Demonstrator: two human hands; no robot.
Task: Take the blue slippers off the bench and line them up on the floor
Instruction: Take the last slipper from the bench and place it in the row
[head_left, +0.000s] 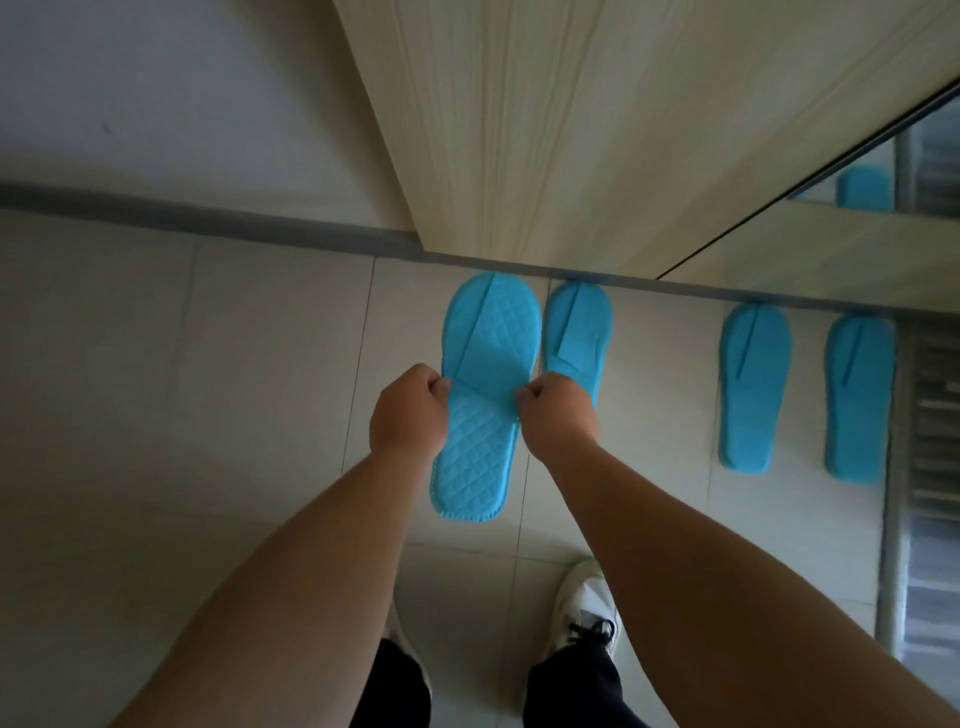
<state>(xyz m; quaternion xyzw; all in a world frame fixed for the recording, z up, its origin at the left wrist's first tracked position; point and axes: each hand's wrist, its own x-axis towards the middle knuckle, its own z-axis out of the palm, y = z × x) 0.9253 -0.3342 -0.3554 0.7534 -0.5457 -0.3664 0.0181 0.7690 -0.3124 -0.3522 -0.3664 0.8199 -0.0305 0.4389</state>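
3 blue slippers (756, 387) already lie on the floor (208, 364). both hands, left hand (408, 410) and right hand (558, 413), pinch a 4th quilted slipper (480, 395) by its sides above the tiles. placing step; next lower it beside its mate (576, 338), toes level.

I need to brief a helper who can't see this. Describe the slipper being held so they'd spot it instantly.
Start at the pale wooden cabinet and drop to the tiled floor at its foot, where three blue slippers lie flat. The held slipper hangs left of them, pinched between left hand and right hand, alone showing a quilted surface.
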